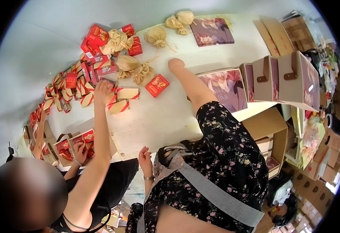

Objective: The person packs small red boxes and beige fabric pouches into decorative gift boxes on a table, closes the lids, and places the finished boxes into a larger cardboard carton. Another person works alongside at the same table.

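Note:
My right hand [176,64] reaches out over the white table with its fingers curled in like a fist, and nothing shows in it. Left of it lie tan drawstring pouches [143,73] and a red printed box [157,85]. Another tan pouch [156,37] lies beyond the hand. Under my right forearm sits a large gift box with a purple floral lid [223,88]. Close to my body, below the table's front edge, my left hand [145,157] hangs with loosely bent fingers and holds nothing visible.
A co-worker's hand [101,92] touches a pile of ribboned small boxes [67,91]; the other hand [81,153] is at an open gift box [61,150]. Another person's hand [43,112] is farther left. Handled gift boxes [266,81] and an open carton [282,145] stand right.

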The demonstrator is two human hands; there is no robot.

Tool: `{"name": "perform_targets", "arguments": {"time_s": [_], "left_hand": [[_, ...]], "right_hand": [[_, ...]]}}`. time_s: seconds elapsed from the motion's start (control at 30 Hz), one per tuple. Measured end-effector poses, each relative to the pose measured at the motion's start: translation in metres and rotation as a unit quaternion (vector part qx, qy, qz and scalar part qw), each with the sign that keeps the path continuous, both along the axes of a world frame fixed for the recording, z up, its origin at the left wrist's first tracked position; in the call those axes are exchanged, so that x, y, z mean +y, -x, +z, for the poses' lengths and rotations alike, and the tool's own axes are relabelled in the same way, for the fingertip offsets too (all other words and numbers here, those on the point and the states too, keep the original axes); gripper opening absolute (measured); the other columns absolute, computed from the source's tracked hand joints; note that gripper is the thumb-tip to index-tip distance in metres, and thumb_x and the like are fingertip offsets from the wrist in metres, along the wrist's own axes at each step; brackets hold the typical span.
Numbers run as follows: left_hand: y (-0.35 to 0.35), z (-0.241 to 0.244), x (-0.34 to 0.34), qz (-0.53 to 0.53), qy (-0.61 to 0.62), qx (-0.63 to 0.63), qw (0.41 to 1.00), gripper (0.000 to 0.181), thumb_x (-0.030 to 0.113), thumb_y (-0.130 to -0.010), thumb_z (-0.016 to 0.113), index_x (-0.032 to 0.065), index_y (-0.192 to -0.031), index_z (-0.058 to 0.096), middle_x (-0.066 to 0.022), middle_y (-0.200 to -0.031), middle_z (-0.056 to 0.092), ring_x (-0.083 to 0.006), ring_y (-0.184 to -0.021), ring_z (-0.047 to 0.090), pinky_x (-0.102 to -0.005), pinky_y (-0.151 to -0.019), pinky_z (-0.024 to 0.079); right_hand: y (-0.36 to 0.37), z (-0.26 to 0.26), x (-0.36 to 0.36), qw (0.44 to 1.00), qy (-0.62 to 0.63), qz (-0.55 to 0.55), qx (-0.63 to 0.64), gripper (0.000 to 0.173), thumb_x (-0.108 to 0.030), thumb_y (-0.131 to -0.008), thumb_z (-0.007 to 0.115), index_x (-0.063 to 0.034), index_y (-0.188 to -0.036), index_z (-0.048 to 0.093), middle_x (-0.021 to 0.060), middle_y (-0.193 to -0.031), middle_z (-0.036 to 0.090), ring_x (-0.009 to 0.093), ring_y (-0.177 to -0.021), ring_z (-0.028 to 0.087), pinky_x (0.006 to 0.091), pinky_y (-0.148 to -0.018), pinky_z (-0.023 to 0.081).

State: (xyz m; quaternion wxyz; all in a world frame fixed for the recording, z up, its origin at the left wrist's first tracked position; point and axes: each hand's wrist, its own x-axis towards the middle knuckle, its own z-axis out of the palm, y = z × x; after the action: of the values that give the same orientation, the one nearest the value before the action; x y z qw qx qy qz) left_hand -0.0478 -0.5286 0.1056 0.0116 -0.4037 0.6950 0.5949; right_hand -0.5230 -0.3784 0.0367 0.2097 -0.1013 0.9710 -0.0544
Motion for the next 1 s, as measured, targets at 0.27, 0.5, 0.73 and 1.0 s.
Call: {"name": "perform_targets", "arguments": {"time_s": [0.27,0.5,0.73,1.0], "left_hand": [[0.032,0.014,-0.03,-0.119,0.037,0.051,0.991,0.032,0.009,-0.091,0.045,0.0007,-0.121,0.051,-0.0102,-0.112,0.06,-0.0155,-0.088,0.058,-0.0274,-0.078,0.047],[0.076,0.001,-0.009,-0.263,0.034,0.031,0.964,0.033,0.007,-0.089,0.046,0.0018,-0.121,0.051,-0.0096,-0.111,0.06,-0.0138,-0.087,0.058,-0.0262,-0.075,0.047],[0.174,0.042,0.098,-0.451,0.111,0.181,0.867,0.036,0.001,-0.087,0.047,0.0033,-0.123,0.049,-0.0075,-0.12,0.05,-0.0136,-0.089,0.055,-0.0254,-0.067,0.044],[0.298,0.166,0.262,-0.444,0.087,0.281,0.846,0.05,0.015,-0.094,0.044,-0.0002,-0.139,0.027,-0.0114,-0.139,0.035,-0.0219,-0.109,0.052,-0.0328,-0.09,0.044]], "right_hand": [[-0.179,0.114,0.025,0.946,0.215,0.237,-0.056,0.012,-0.011,-0.067,0.058,-0.0053,-0.075,0.066,0.0139,-0.071,0.064,0.027,-0.066,0.063,0.0408,-0.059,0.048],[-0.406,0.061,0.222,0.973,-0.059,-0.111,-0.194,0.027,-0.022,-0.082,0.055,-0.0134,-0.104,0.067,0.0114,-0.102,0.064,0.023,-0.084,0.063,0.0362,-0.068,0.05],[-0.451,0.051,0.401,0.939,0.014,-0.339,0.045,0.029,-0.017,-0.08,0.048,-0.0109,-0.105,0.062,0.0145,-0.121,0.054,0.034,-0.118,0.047,0.0401,-0.091,0.046],[-0.319,0.076,0.501,0.71,0.247,-0.584,0.306,0.028,-0.02,-0.085,0.048,-0.0033,-0.102,0.063,0.0227,-0.112,0.058,0.039,-0.112,0.05,0.042,-0.093,0.042]]}}
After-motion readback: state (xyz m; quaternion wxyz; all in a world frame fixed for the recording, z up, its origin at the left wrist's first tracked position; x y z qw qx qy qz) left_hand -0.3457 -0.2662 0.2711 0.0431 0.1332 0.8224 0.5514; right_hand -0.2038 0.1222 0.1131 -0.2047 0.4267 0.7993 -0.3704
